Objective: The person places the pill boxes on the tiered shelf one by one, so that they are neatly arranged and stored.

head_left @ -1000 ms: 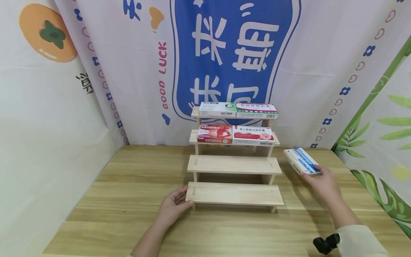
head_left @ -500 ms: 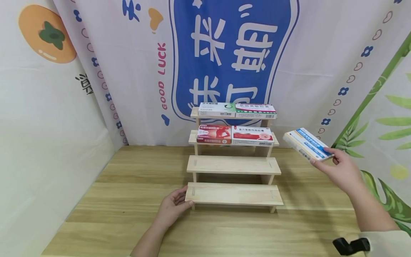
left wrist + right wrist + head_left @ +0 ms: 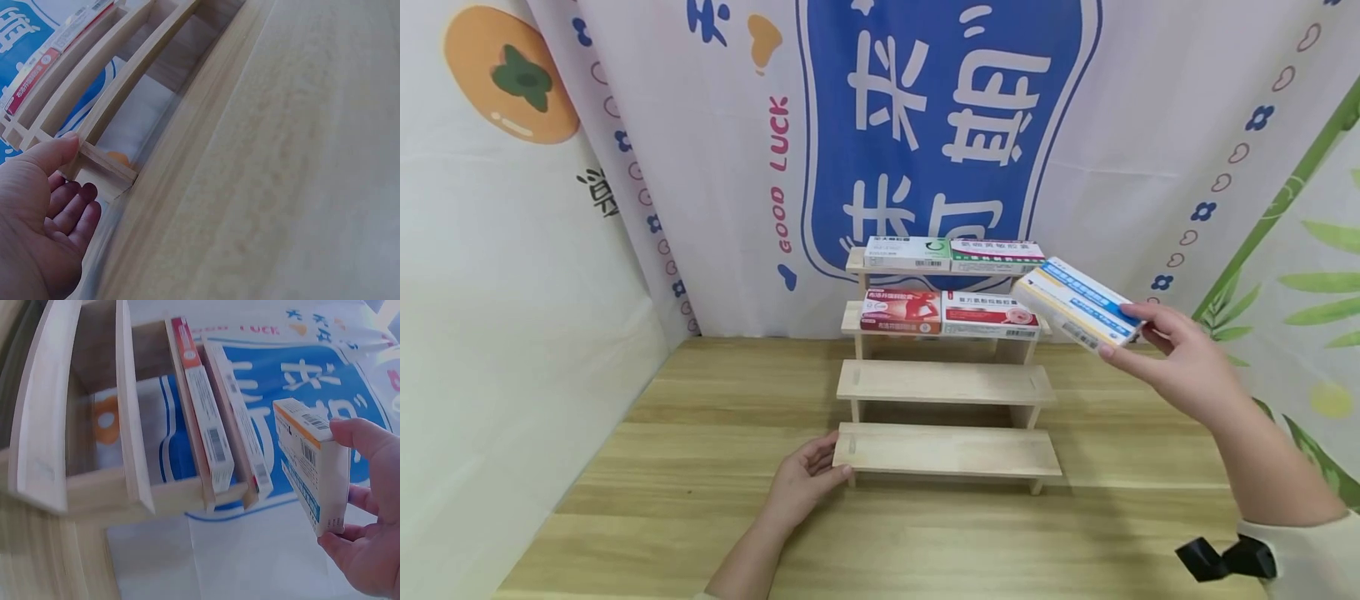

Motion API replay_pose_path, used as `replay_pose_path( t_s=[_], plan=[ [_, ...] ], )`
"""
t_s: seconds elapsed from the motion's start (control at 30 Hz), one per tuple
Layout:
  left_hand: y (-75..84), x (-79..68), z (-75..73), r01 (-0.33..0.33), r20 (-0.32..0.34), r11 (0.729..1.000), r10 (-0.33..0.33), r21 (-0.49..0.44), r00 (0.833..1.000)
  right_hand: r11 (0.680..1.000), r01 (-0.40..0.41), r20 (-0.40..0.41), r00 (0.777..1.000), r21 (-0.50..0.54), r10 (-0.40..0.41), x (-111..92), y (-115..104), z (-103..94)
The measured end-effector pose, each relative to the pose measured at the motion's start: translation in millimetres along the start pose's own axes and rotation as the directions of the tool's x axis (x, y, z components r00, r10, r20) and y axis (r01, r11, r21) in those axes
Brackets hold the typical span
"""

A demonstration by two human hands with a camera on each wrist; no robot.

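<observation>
My right hand (image 3: pixel 1195 367) grips a white medicine box (image 3: pixel 1078 302) with blue and yellow stripes by its right end. Thumb and fingers pinch opposite edges of this box, which is held tilted in the air to the right of a stepped wooden display rack (image 3: pixel 947 450). At the rack's lower left corner, my left hand (image 3: pixel 805 486) holds the end of the lowest step. In the left wrist view the thumb (image 3: pixel 62 150) presses on that step's edge and the other fingers curl beside its end. The two lower steps are bare.
On the rack's top step lie a white-green box (image 3: pixel 907 254) and a white box with pink and green trim (image 3: pixel 997 257). One step down are a red box (image 3: pixel 901 312) and a white-red box (image 3: pixel 989 316). A printed curtain (image 3: pixel 722 167) hangs behind the wooden table (image 3: pixel 700 517).
My right hand has lifted the medicine box from the right of the table, then carried it up and leftward to the rack's upper steps. The left hand has stayed in place.
</observation>
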State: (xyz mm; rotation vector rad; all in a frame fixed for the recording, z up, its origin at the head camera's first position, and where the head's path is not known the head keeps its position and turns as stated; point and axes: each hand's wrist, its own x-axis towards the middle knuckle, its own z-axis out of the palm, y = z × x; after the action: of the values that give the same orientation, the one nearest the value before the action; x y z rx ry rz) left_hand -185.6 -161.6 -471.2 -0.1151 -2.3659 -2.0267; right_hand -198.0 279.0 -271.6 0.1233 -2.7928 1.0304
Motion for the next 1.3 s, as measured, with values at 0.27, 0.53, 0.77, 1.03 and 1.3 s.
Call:
replay_pose_path(
  t_s=[0.27, 0.53, 0.77, 1.03, 1.3],
  plan=[
    [1.9, -0.6, -0.6, -0.010, -0.006, 1.000, 0.010, -0.007, 1.000, 0.990, 0.083, 0.119, 0.988, 0.114, -0.096, 7.8, -35.1, 27.4],
    [2.5, -0.6, -0.5, -0.002, -0.006, 1.000, 0.002, -0.018, 1.000, 0.963, 0.161, 0.186, 0.962, 0.215, -0.203, 13.2, -56.3, 70.4],
    [2.4, -0.7, 0.2, -0.001, -0.001, 1.000, 0.001, -0.019, 1.000, 0.963, 0.181, 0.248, 0.942, 0.202, -0.229, 14.8, -57.5, 110.7],
    [2.4, -1.3, 0.3, -0.004, -0.011, 1.000, 0.004, -0.009, 1.000, 0.967, 0.157, 0.316, 0.924, 0.201, -0.215, 20.6, -51.0, 144.6],
    [2.3, -2.1, 0.8, 0.005, -0.015, 1.000, -0.005, -0.001, 1.000, 0.971, 0.169, 0.312, 0.925, 0.169, -0.215, 27.9, -42.2, 166.7]
  ],
)
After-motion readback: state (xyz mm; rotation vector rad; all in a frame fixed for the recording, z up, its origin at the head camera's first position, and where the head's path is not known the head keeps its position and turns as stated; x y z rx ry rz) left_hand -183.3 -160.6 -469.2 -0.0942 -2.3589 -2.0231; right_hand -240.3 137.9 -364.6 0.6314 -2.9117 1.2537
